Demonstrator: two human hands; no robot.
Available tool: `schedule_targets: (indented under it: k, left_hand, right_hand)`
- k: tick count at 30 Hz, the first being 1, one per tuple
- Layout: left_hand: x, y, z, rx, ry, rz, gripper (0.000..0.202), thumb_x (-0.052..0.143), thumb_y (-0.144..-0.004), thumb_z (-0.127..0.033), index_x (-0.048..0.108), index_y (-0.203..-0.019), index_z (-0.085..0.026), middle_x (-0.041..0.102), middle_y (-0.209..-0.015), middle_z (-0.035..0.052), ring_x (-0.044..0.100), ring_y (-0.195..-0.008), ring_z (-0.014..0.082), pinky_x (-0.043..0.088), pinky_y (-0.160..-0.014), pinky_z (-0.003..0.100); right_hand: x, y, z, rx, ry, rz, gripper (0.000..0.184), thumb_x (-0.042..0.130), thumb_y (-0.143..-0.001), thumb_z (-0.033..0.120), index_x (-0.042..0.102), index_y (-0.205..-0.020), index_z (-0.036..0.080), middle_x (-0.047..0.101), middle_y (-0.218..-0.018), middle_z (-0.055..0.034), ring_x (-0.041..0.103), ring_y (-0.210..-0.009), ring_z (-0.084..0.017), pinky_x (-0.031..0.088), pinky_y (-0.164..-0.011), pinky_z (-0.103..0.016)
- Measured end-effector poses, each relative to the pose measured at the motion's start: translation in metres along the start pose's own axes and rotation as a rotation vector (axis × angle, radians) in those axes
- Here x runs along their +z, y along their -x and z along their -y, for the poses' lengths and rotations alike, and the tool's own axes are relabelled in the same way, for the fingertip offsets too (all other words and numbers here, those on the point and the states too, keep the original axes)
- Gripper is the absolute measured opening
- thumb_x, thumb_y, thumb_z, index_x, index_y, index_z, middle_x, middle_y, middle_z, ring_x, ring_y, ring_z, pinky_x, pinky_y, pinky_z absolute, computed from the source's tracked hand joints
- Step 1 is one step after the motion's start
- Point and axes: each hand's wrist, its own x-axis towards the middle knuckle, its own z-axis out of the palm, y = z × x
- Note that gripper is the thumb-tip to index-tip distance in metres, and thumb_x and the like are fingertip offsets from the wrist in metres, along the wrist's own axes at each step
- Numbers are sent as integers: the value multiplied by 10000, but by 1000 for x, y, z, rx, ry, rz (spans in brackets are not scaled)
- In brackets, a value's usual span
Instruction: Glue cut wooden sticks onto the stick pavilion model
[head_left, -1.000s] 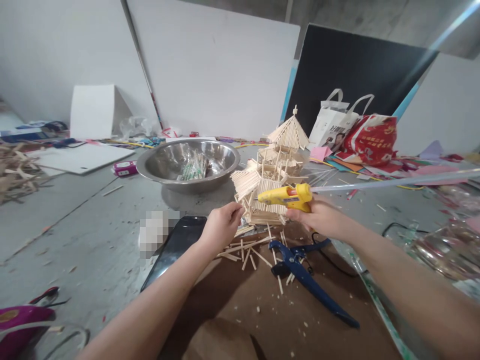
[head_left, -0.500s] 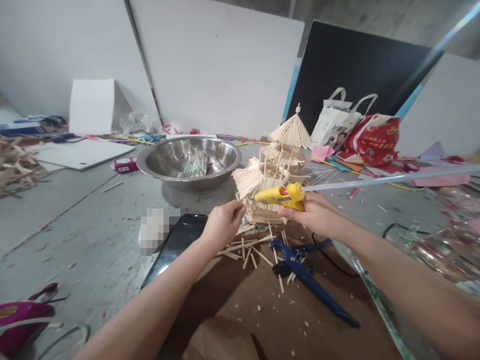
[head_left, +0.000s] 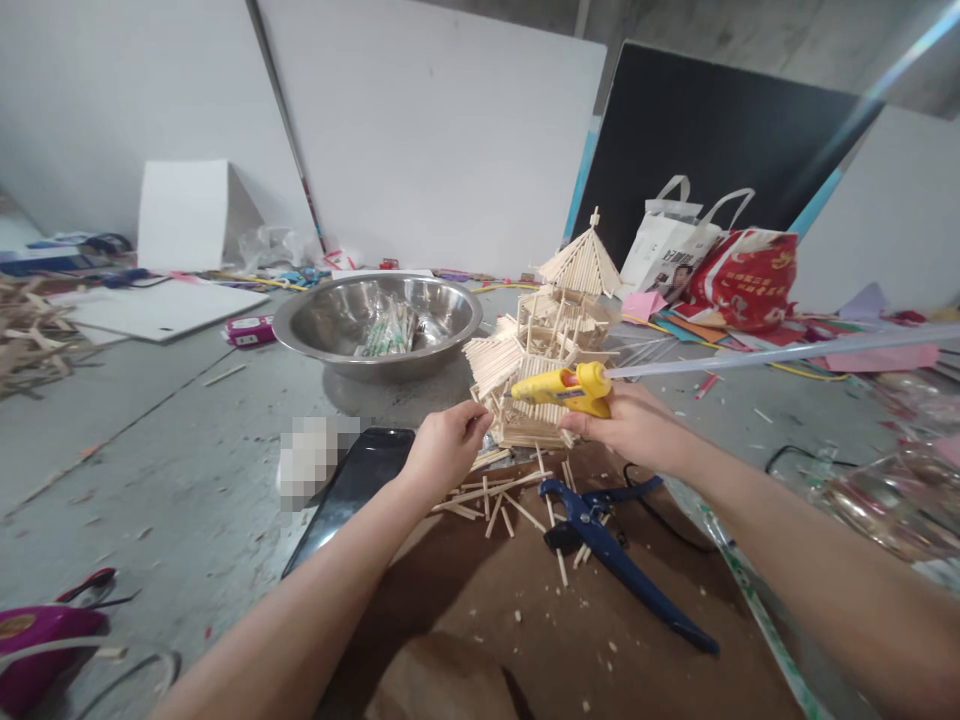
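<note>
A yellow hot glue gun is gripped in my right hand, with a long clear glue stick running out of its back to the right. Its nozzle points left, close to the fingertips of my left hand. Those left fingers are pinched together; whatever is between them is too small to make out. Just behind both hands rises a tiered pagoda model built of thin wooden sticks. Loose wooden sticks lie scattered in front of it, beside a blue pipe cutter.
A steel basin holding bagged sticks stands behind and left. A black phone lies by my left forearm. Brown board covers the floor before me. Bags, including a red bag, and coloured paper lie at the back right.
Almost nothing differs. The glue gun's rear and its glue stick sit very slightly lower; my left hand keeps its place.
</note>
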Motion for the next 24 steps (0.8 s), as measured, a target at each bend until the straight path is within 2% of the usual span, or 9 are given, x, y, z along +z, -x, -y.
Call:
schedule_targets:
  k: [8,18,24]
  left_hand:
    - [-1,0,-1,-7,-1,12,244,386,-765,-320,565,-684,-174,544,-544,-10,432,-473,86,278,-493,194]
    - [0,-1,1,6,1,14,232,392,-762,-321,560,-697,-174,538,-544,-8,435,-477,86,278,-495,195]
    - [1,0,2,10,-6,10,250,382,-766,-337,550,-673,-177,525,-523,-14,428,-469,86,267,-486,192]
  right_hand:
    - [1,0,-1,3,47,-24,371,421,-738,492,596,-901,208,637,-806,-30,571,-718,-171,418,-623,-260]
    - [2,-1,1,-36,37,4,360,445,-731,475,582,-974,247,632,-858,-14,563,-767,-167,413,-655,-257]
    - [3,-5,-3,-2,87,-39,380,418,-729,513,587,-871,203,618,-731,-30,553,-678,-165,405,-604,-262]
